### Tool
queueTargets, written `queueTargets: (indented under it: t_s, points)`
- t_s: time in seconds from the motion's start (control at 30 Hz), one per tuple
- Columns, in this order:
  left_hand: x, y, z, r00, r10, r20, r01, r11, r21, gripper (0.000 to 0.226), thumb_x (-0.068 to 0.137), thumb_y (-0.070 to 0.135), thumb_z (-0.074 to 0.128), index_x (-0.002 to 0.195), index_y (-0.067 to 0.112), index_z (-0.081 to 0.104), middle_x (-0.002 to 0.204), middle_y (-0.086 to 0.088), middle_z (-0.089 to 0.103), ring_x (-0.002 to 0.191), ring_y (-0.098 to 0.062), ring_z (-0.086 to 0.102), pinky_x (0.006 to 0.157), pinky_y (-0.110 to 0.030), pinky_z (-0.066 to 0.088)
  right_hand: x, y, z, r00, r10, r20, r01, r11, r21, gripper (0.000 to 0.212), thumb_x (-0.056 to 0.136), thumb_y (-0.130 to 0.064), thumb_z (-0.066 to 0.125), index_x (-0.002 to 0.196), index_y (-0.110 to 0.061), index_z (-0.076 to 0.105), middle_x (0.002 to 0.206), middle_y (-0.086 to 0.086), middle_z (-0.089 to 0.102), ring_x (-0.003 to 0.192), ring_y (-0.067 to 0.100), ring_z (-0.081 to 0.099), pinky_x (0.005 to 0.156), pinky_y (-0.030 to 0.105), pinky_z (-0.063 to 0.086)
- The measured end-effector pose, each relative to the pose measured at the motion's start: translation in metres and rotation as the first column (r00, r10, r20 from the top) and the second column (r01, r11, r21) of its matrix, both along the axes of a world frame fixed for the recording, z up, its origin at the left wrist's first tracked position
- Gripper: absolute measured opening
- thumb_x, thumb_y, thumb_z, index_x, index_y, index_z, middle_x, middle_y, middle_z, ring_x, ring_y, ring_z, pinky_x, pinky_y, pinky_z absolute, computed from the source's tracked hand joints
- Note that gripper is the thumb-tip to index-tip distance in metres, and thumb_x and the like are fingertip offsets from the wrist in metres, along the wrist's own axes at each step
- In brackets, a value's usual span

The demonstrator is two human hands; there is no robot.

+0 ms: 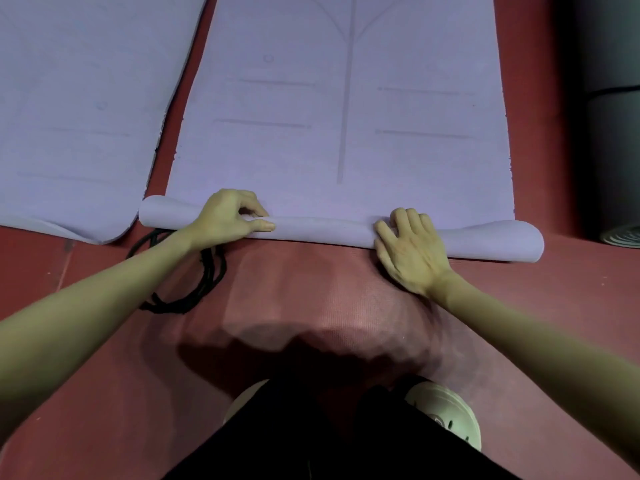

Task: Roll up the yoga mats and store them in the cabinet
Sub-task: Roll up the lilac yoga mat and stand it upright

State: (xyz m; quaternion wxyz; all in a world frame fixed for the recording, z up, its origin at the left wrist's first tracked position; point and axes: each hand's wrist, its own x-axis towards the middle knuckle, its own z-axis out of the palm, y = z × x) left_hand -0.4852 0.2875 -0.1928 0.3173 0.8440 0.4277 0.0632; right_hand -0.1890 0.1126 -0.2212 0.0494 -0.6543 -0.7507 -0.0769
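Mat (346, 109) lies flat on floor (104, 341), near edge just curled into a thin roll. My left hand (225, 220) pinches it; my right hand (408, 251) presses flat-fingered. I should roll tight and evenly.

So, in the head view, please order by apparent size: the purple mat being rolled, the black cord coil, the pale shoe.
1. Purple mat, by far the largest.
2. and 3. Black cord coil and pale shoe look alike; the shoe is nearer and partly hidden, so unranked.
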Motion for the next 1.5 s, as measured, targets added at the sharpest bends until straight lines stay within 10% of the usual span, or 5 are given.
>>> queueTargets:
  t_s: [0.37, 0.63, 0.77, 1.23, 1.5]
  points:
    - [0.009, 0.01, -0.004, 0.971, 0.209, 0.113, -0.166, 0.937, -0.307, 0.026, 0.066, 0.009, 0.087, 0.078, 0.02, 0.066, 0.076, 0.003, 0.059, 0.069, -0.006, 0.051, 0.074, -0.023, 0.043, 0.011, 0.02, -0.004, 0.989, 0.144, 0.024, -0.144, 0.99, -0.007, 0.044, 0.102, -0.044, 0.032, 0.103, -0.008, 0.058, 0.089, 0.011, 0.054, 0.074, 0.03, 0.046, 0.066, 0.039, 0.036]
    - [-0.003, -0.022, -0.001, 0.999, -0.038, -0.015, 0.04, 0.952, 0.302, 0.045, 0.077, 0.054, 0.066, 0.095, 0.012, 0.071, 0.088, 0.001, 0.062, 0.082, -0.014, 0.054, 0.075, -0.027, 0.045, 0.014, 0.034, 0.0, 0.988, 0.132, -0.079, -0.136, 0.989, -0.054, 0.04, 0.1, -0.038, 0.032, 0.089, -0.011, 0.06, 0.075, 0.008, 0.058, 0.065, 0.03, 0.053, 0.058, 0.037, 0.042]
    - [-0.001, -0.021, 0.003, 0.99, -0.083, -0.113, 0.118, 0.926, 0.358, 0.053, 0.085, 0.055, 0.052, 0.102, 0.007, 0.069, 0.092, -0.005, 0.063, 0.084, -0.023, 0.056, 0.075, -0.031, 0.045, 0.019, 0.046, 0.006, 0.979, 0.104, -0.174, -0.14, 0.968, -0.207, 0.054, 0.097, -0.047, 0.018, 0.099, -0.012, 0.059, 0.085, 0.008, 0.062, 0.076, 0.032, 0.057, 0.067, 0.038, 0.044]
    - [0.028, 0.035, 0.008, 0.983, 0.025, -0.183, -0.045, 0.993, -0.107, 0.025, 0.08, 0.026, 0.077, 0.098, 0.009, 0.074, 0.098, 0.003, 0.071, 0.093, -0.01, 0.062, 0.088, -0.022, 0.042, 0.007, 0.036, 0.004, 0.997, 0.074, -0.001, -0.074, 0.997, 0.02, 0.038, 0.097, -0.04, 0.038, 0.108, -0.008, 0.054, 0.091, 0.014, 0.051, 0.079, 0.031, 0.045, 0.072, 0.04, 0.03]
    - [0.03, 0.029, 0.007, 0.987, 0.101, 0.126, -0.093, 0.994, -0.065, 0.021, 0.068, 0.013, 0.085, 0.072, 0.014, 0.064, 0.075, 0.007, 0.059, 0.067, 0.0, 0.052, 0.069, -0.014, 0.04, 0.003, 0.044, 0.002, 0.998, 0.04, 0.049, -0.044, 0.996, 0.073, 0.032, 0.101, -0.037, 0.039, 0.098, -0.008, 0.052, 0.089, 0.013, 0.051, 0.074, 0.03, 0.044, 0.066, 0.04, 0.03]
